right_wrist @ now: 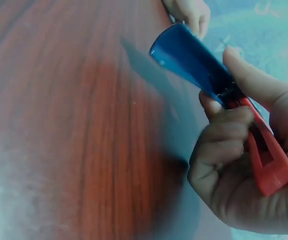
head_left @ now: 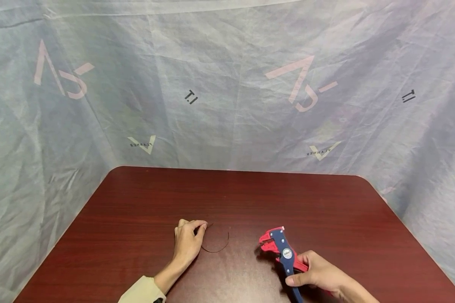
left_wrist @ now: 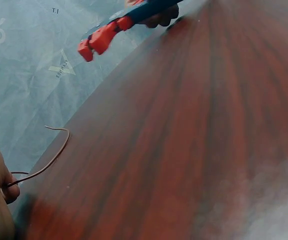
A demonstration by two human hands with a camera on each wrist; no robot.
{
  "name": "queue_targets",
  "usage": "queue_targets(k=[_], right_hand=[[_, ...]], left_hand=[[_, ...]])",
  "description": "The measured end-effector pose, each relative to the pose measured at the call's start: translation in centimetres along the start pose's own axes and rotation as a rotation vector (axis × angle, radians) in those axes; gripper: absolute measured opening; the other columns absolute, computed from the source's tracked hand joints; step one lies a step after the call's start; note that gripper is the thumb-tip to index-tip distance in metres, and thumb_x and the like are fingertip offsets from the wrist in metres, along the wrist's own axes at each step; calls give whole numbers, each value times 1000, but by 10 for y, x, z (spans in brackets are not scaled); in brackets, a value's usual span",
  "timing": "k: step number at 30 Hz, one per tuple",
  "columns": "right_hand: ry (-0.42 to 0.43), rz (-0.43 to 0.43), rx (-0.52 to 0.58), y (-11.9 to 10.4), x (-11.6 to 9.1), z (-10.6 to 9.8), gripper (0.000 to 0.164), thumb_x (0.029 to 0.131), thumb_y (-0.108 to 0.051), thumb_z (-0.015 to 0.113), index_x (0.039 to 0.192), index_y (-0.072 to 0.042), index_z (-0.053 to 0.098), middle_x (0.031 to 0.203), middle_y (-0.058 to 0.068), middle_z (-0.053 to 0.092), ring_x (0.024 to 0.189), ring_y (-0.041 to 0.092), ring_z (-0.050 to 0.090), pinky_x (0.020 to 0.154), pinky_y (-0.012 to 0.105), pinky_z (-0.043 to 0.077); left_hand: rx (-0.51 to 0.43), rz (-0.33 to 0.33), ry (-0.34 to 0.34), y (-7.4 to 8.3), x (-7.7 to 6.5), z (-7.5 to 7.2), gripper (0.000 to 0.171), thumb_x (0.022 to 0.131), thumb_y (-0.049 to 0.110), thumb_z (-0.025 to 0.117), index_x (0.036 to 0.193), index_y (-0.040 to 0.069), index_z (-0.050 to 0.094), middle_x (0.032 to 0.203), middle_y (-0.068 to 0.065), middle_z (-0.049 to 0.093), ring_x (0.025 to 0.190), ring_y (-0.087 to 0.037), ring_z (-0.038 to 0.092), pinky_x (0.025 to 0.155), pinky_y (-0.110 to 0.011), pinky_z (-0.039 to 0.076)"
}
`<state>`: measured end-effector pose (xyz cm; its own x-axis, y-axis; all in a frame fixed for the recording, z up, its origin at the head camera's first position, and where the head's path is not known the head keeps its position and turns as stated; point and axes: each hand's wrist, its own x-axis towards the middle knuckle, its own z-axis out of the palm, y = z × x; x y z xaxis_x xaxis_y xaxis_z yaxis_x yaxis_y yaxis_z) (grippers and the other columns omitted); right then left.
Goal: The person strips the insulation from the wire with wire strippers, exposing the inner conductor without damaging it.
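My left hand [head_left: 188, 240] pinches a thin brown wire [left_wrist: 50, 162] between thumb and forefinger. In the head view a short end pokes out past the fingertips, while the longer part curves below them to the right. On the right, my right hand [head_left: 318, 269] grips a blue and red wire stripper [head_left: 287, 253] by its handles, its red jaws pointing away from me and slightly left. The right wrist view shows the fingers curled round the red handle [right_wrist: 274, 172]. A gap of table separates the tool from the wire.
A dark red wood-grain table [head_left: 227, 189] with rounded far corners lies under both hands. Grey printed cloth [head_left: 227, 105] hangs behind it and along both sides.
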<state>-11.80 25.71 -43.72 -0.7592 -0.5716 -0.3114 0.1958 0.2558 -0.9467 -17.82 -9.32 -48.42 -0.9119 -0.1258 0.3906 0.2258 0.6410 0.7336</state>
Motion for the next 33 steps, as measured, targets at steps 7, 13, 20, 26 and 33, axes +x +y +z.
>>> queue_targets(k=[7, 13, 20, 26, 33], right_hand=[[-87, -19, 199, -3, 5, -6, 8, 99, -9, 59, 106, -8, 63, 97, -6, 75, 90, 10, 71, 81, 35, 61], [-197, -67, 347, -7, 15, -4, 14, 103, -1, 44, 111, -4, 55, 103, 6, 76, 95, 19, 75, 88, 44, 60], [-121, -114, 342, -18, 23, -1, 16, 102, -4, 49, 118, -6, 48, 102, 5, 74, 93, 17, 74, 92, 47, 58], [-174, -192, 461, -20, 27, -3, 37, 100, -4, 43, 135, -11, 41, 108, 4, 74, 100, 18, 73, 93, 46, 58], [-248, -263, 562, -22, 33, -1, 53, 98, -1, 40, 148, -18, 29, 110, 5, 72, 104, 27, 74, 92, 52, 57]], left_hand=[[-12, -34, -22, 0, 2, -1, 10, 88, 9, 71, 92, 8, 80, 92, -3, 79, 81, -15, 50, 81, -35, 34], [-54, -81, -19, 2, 3, -3, 11, 89, 9, 70, 94, 9, 80, 91, -2, 79, 85, -15, 49, 83, -34, 37], [-100, -56, 40, 4, 6, -5, 10, 88, 6, 71, 92, 8, 80, 85, -2, 78, 83, -13, 48, 78, -29, 38], [-128, -62, 47, 5, 8, -5, 10, 89, 8, 71, 93, 9, 80, 82, 0, 76, 82, -10, 48, 77, -28, 39], [-156, -37, 78, 6, 11, -5, 10, 88, 8, 71, 93, 8, 80, 80, 2, 75, 80, -8, 47, 75, -26, 40]])
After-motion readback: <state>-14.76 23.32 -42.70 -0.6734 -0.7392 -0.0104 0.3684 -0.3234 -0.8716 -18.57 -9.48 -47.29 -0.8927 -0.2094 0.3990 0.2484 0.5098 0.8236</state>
